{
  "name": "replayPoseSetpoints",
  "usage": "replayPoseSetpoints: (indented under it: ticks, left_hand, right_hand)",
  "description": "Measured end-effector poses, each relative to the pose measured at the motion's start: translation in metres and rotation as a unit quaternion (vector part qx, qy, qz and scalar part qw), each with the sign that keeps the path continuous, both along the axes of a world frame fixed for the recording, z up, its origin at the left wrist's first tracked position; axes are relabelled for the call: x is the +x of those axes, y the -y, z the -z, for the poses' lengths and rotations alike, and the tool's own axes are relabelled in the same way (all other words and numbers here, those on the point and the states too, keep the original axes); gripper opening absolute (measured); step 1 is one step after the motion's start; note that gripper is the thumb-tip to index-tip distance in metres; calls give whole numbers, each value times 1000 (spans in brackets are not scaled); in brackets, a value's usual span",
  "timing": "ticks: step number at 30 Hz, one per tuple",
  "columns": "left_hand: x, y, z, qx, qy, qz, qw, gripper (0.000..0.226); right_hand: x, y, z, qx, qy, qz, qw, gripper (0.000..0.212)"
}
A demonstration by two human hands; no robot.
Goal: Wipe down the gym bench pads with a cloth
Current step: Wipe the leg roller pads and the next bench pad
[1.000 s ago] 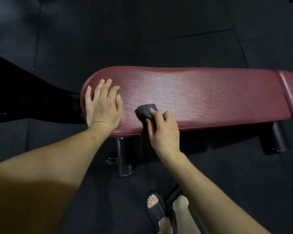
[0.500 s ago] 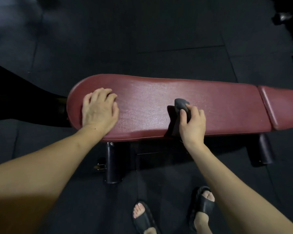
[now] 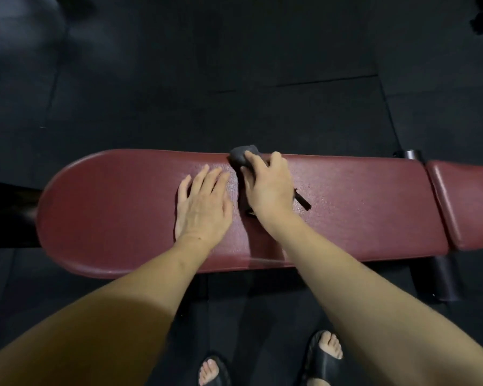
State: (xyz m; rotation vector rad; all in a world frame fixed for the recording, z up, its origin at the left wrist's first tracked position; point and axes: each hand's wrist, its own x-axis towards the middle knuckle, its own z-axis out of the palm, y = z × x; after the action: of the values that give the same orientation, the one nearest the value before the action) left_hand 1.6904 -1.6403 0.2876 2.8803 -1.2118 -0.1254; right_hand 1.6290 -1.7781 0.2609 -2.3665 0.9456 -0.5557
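Head view: the right hand (image 3: 269, 188) fingers (image 3: 253, 158) are curling around a dark cloth (image 3: 241, 157), pressing it at the far edge of the long red pad (image 3: 109, 207). The left hand (image 3: 202, 204) is lying flat, fingers together, bracing. Wiping is mid-stroke; next probably comes sweeping right toward the second pad (image 3: 469, 201). The pad's long axis is running left to right.

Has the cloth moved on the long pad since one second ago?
Yes. The cloth in the right hand went from the near edge of the long pad to its far edge.
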Motion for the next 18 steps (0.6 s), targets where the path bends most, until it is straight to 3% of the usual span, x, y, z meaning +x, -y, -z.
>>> replayPoseSetpoints:
  ticks: [3,7,10,12,15,18]
  left_hand:
    - [0,2,-1,12,1,-5,1000,50]
    - [-1,3,1,15,13,-6,1000,49]
    - [-1,5,2,18,19,-8,1000,49]
    - [-2,6,2,18,28,-6,999,49]
    - [-2,7,1,27,38,-4,999,51]
    - [-2,8,0,36,38,-6,999,53]
  right_hand:
    - [-43,53,19,-25,-6,-12,1000,32]
    - [-104,123,42,0,-57,124,991,32]
    - [-75,99,35,26,-60,249,966,32]
    - [-31,52,14,40,-28,204,978,28]
    - [3,-5,-10,40,4,-4,999,35]
    - [-29,42,7,14,-4,-40,999,33]
